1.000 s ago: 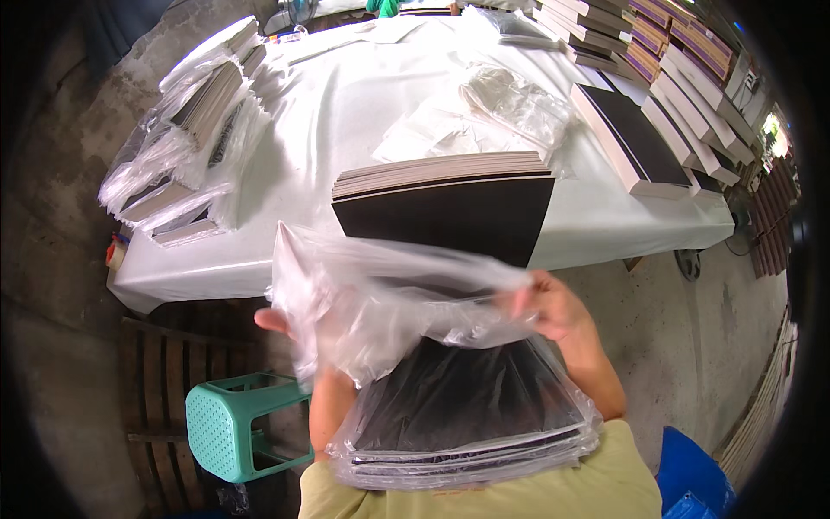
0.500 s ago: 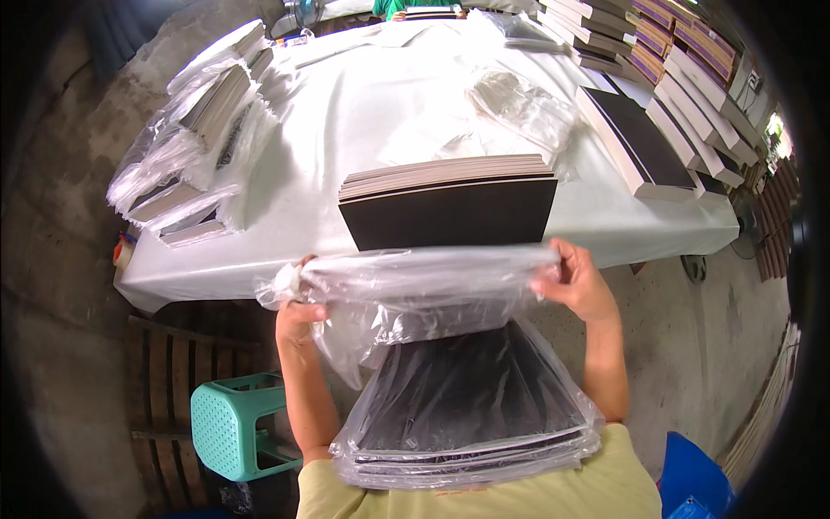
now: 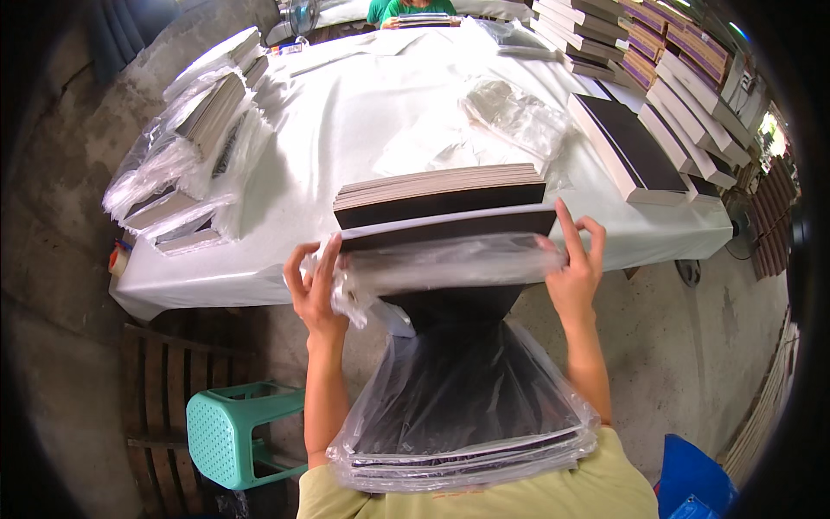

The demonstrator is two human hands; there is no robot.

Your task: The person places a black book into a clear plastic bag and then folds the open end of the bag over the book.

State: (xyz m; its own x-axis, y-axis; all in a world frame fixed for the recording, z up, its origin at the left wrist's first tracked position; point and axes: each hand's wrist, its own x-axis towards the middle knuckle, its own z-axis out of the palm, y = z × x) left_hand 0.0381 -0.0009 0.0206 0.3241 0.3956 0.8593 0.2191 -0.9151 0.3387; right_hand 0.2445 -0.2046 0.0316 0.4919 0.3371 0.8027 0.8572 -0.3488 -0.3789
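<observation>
Although the clear plastic bag [image 3: 450, 264] hides much of the dark book [image 3: 450, 232], we see our left hand [image 3: 313, 290] and right hand [image 3: 575, 272] clamped on its two ends. It lies left to right at the table's [image 3: 363, 112] near edge, against the stack of books [image 3: 439, 192].

Bright, even daylight fills the scene, strongest at the upper right, where the stacked boxes [image 3: 692, 95] look washed out. The white tabletop [image 3: 380, 104] is close to overexposed and shows only soft, faint shadows. The clear plastic bag [image 3: 450, 259] carries pale glare streaks. Under the tabletop the floor lies in dim shade. Fisheye distortion bends straight edges toward the rim, and a black vignette closes the corners. Focus is fairly sharp at the centre.
</observation>
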